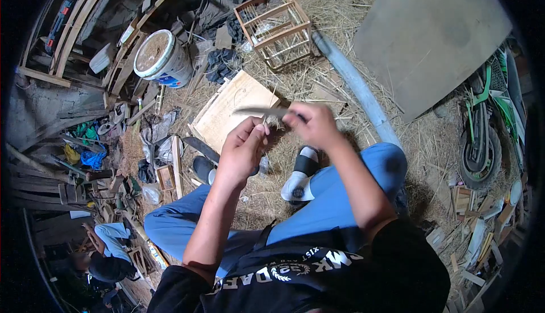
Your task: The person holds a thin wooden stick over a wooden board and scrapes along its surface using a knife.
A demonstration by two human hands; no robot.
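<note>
My right hand (313, 124), a little smeared by motion, is closed around the handle of a knife (258, 110). Its dark blade points left, just above the fingertips of my other hand. My left hand (245, 144) pinches a thin pale stick (264, 121) between thumb and fingers; most of the stick is hidden. Below the blade and beyond my hands lies a light wooden board or box (224, 111) on the straw-strewn ground. A second dark blade (201, 149) rests beside my left forearm, near my foot.
A wooden cage (278, 26) stands ahead, with a white bucket (156, 57) to its left. A grey pipe (357, 86) runs along the right, beside a large flat sheet (428, 35). A motorbike wheel (481, 148) is far right. Another person (110, 256) sits at lower left.
</note>
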